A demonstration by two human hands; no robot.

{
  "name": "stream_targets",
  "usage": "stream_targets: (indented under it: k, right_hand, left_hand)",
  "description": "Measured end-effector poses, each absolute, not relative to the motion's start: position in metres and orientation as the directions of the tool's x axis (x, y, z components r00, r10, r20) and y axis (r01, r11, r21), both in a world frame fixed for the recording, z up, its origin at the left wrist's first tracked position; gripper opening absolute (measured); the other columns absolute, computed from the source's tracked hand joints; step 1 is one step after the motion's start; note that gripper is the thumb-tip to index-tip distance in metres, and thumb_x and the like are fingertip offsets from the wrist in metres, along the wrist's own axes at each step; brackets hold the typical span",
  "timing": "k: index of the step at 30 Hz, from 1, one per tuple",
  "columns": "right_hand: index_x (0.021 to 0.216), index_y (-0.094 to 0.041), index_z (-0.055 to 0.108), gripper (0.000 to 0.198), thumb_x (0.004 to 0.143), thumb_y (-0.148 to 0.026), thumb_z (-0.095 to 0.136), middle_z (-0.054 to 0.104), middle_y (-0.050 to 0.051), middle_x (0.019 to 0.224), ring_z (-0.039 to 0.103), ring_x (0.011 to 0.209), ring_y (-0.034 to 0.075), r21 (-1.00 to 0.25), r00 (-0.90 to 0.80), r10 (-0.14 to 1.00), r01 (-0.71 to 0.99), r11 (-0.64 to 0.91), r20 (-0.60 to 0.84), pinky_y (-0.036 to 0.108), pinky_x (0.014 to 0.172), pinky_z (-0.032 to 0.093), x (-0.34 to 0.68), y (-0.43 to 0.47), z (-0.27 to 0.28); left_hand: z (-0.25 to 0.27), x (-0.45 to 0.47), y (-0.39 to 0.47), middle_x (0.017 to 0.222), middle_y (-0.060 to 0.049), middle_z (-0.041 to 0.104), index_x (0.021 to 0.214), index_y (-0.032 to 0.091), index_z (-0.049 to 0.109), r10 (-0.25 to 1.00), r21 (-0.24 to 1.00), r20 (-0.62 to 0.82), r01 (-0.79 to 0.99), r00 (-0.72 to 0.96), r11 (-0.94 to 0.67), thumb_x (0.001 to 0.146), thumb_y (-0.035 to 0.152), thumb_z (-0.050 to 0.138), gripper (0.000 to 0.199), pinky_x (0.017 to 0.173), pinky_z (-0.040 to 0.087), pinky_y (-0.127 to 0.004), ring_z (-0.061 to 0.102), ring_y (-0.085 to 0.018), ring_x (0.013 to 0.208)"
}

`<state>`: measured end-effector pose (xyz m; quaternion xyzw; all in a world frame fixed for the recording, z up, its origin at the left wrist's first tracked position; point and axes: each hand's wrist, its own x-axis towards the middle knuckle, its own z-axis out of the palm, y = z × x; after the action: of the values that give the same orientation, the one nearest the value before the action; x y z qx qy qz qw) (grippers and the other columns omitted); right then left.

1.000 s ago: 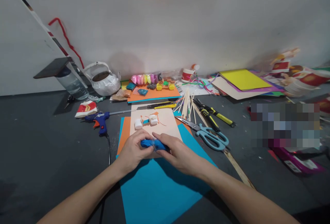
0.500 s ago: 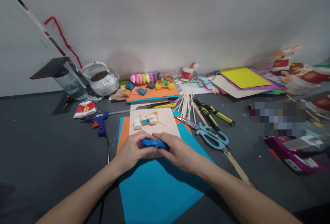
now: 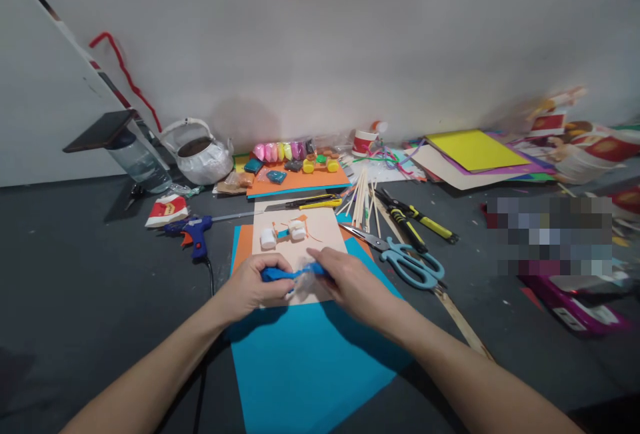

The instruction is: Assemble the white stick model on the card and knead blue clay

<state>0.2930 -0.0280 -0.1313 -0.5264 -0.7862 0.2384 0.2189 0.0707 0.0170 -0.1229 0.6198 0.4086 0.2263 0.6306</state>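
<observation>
My left hand pinches one end of a piece of blue modelling clay in clear plastic wrap. My right hand is closed on the other end. Between the hands the clay is stretched thin, with the crinkled wrap around it. Both hands are over a beige sheet lying on blue paper. Just beyond them sits a small piece with white wheel-like cylinders joined by a blue strip and orange bits.
To the left lie a blue glue gun and its cord. Scissors, pliers and wooden sticks are on the right. Behind are a cutter, packs of coloured clay and a silvery pot.
My hands have moved apart, and the compact blue clay between them is now drawn out narrow in the middle. My right index finger has lifted and points forward.
</observation>
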Motion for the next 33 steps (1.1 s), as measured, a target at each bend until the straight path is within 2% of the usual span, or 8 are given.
stream_targets:
  k: [3, 6, 12, 16, 20, 25, 29, 33]
  right_hand:
    - [0.133, -0.007, 0.055, 0.045, 0.089, -0.014, 0.049, 0.063, 0.023, 0.123, 0.060, 0.113, 0.036, -0.574, -0.214, 0.965, 0.776, 0.261, 0.150, 0.050, 0.096, 0.046, 0.310, -0.019, -0.132]
    - [0.132, -0.010, 0.057, 0.044, 0.090, -0.022, 0.051, 0.062, 0.020, 0.127, 0.058, 0.117, 0.035, -0.595, -0.131, 0.970, 0.770, 0.230, 0.204, 0.048, 0.099, 0.044, 0.320, -0.014, -0.129]
    - [0.120, -0.017, 0.063, 0.034, 0.089, -0.029, 0.056, 0.069, 0.011, 0.112, 0.064, 0.101, 0.028, -0.690, -0.062, 0.967, 0.689, 0.221, 0.248, 0.039, 0.089, 0.047, 0.319, -0.013, -0.125]
    - [0.112, -0.019, 0.066, 0.027, 0.088, -0.027, 0.057, 0.071, 0.007, 0.104, 0.064, 0.094, 0.025, -0.736, -0.070, 0.968, 0.637, 0.230, 0.242, 0.036, 0.085, 0.047, 0.318, -0.011, -0.126]
    - [0.108, -0.018, 0.068, 0.026, 0.086, -0.028, 0.059, 0.071, 0.006, 0.102, 0.063, 0.094, 0.025, -0.766, -0.091, 0.969, 0.598, 0.237, 0.229, 0.035, 0.085, 0.045, 0.318, -0.011, -0.126]
    - [0.104, -0.018, 0.068, 0.023, 0.087, -0.030, 0.058, 0.071, 0.006, 0.103, 0.062, 0.095, 0.024, -0.802, -0.102, 0.971, 0.548, 0.238, 0.218, 0.034, 0.084, 0.043, 0.317, -0.011, -0.126]
    - [0.100, -0.017, 0.068, 0.022, 0.086, -0.030, 0.059, 0.070, 0.005, 0.099, 0.061, 0.093, 0.023, -0.829, -0.110, 0.972, 0.508, 0.236, 0.209, 0.033, 0.084, 0.042, 0.316, -0.011, -0.126]
    - [0.103, -0.017, 0.068, 0.025, 0.085, -0.032, 0.059, 0.070, 0.003, 0.096, 0.061, 0.089, 0.022, -0.860, -0.121, 0.973, 0.455, 0.232, 0.198, 0.031, 0.079, 0.043, 0.313, -0.012, -0.124]
  left_hand:
    - [-0.113, 0.061, 0.025, 0.069, 0.002, 0.060, 0.080, 0.017, 0.057, 0.787, 0.966, -0.254, 0.182, 0.562, 0.182, 0.069, 0.042, 0.073, 0.032, 0.060, 0.046, -0.025, 0.058, -0.013, 0.060]
    - [-0.104, 0.060, 0.025, 0.070, 0.002, 0.059, 0.084, 0.017, 0.059, 0.794, 0.968, -0.241, 0.196, 0.559, 0.157, 0.074, 0.042, 0.072, 0.030, 0.062, 0.045, -0.023, 0.057, -0.012, 0.063]
    - [-0.102, 0.075, -0.001, 0.088, -0.002, 0.065, 0.093, 0.019, 0.062, 0.730, 0.939, -0.175, 0.336, 0.661, -0.079, 0.084, 0.029, 0.061, 0.013, 0.072, 0.048, -0.025, 0.061, -0.016, 0.083]
    - [-0.106, 0.085, -0.021, 0.105, -0.004, 0.070, 0.105, 0.022, 0.066, 0.703, 0.936, -0.006, 0.252, 0.711, -0.247, 0.088, 0.015, 0.052, 0.023, 0.089, 0.048, -0.029, 0.065, -0.018, 0.099]
    - [-0.109, 0.091, -0.028, 0.094, -0.003, 0.072, 0.091, 0.020, 0.071, 0.654, 0.942, -0.049, 0.252, 0.755, -0.221, 0.089, 0.023, 0.058, 0.014, 0.079, 0.049, -0.025, 0.066, -0.016, 0.087]
    - [-0.120, 0.093, -0.030, 0.082, -0.001, 0.071, 0.087, 0.019, 0.070, 0.722, 0.945, -0.135, 0.308, 0.679, -0.112, 0.085, 0.034, 0.068, 0.015, 0.069, 0.047, -0.025, 0.064, -0.016, 0.076]
    - [-0.132, 0.097, -0.035, 0.074, -0.003, 0.067, 0.078, 0.017, 0.066, 0.645, 0.815, 0.087, 0.318, 0.760, -0.484, 0.091, 0.041, 0.062, 0.027, 0.069, 0.044, -0.028, 0.060, -0.017, 0.073]
    - [-0.138, 0.103, -0.042, 0.098, -0.011, 0.067, 0.087, 0.016, 0.066, 0.444, 0.588, 0.203, 0.254, 0.873, -0.768, 0.093, 0.046, 0.057, 0.032, 0.079, 0.044, -0.035, 0.058, -0.024, 0.091]
